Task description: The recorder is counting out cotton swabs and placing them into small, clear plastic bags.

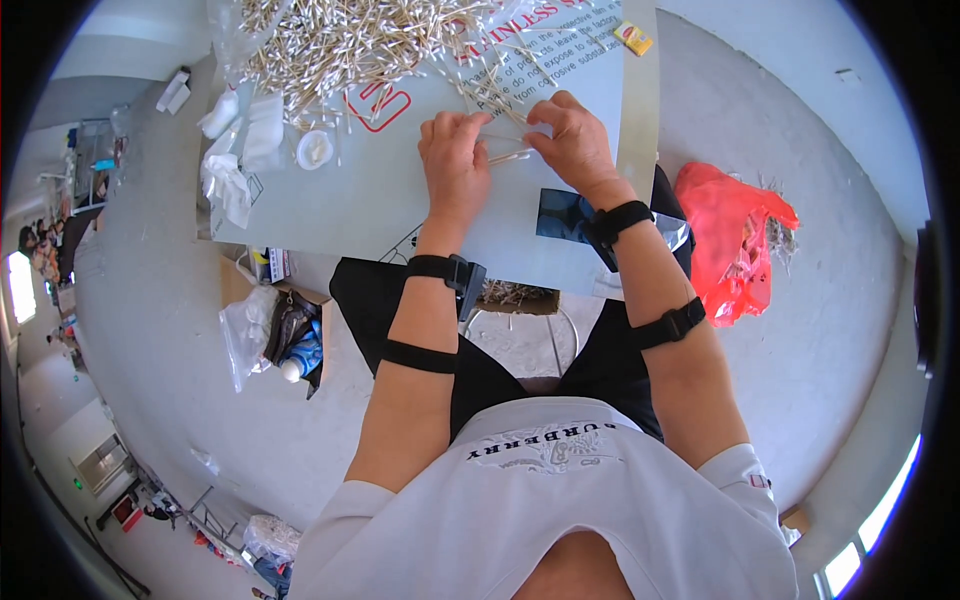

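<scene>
A large heap of cotton swabs (340, 45) covers the far side of the table, with loose ones spilling toward my hands. My left hand (457, 168) is closed, fingers curled, on a few cotton swabs (508, 157) that stick out to the right. Opposite it, my right hand (578, 145) is bent in a pinch at the other ends of these swabs; its fingertips partly hide what they grip. Both hands are just above the grey printed sheet on the table (390, 190). Left of them stands a small round white tub (314, 150) with white contents.
White cotton-like packs (264, 132) and a crumpled white wrapper (228, 188) lie at the table's left. A small yellow box (633, 38) sits far right, a dark picture card (563, 215) near my right wrist. On the floor are a red plastic bag (730, 240) and an open carton (318, 335).
</scene>
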Tool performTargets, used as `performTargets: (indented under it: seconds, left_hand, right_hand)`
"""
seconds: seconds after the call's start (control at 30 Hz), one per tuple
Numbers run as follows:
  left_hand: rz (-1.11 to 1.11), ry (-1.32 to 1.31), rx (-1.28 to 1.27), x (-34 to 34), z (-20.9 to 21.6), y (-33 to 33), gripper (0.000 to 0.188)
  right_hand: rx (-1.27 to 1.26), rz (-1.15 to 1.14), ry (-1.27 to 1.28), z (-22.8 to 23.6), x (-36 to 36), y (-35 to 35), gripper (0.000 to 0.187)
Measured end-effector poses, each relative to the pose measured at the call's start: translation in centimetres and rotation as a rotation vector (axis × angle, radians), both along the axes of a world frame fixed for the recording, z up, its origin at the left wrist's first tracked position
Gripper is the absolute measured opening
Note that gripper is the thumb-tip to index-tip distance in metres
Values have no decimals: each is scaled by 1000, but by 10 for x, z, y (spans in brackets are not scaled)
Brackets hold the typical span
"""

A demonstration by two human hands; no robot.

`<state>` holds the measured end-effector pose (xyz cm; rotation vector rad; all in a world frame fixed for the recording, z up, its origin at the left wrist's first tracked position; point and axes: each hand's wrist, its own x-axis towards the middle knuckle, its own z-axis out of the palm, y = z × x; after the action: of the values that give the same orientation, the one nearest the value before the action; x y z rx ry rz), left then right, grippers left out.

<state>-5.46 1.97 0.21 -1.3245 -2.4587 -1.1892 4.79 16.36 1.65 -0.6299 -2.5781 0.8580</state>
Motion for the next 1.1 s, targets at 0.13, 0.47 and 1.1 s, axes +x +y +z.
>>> performTargets:
  seconds: [0.13,0.47,1.1]
  left_hand:
    - [-10,33,-22,-4,1,5,34]
    - [-18,16,-99,1,-2,-5,17]
    - [13,35,-114,9,-1,-17,25]
  right_hand:
    - [-53,-136,61,0,-8,2,15]
    - [-20,-27,-136,5,-9,2,9]
    - [-216,118,23,-7,3,0,7]
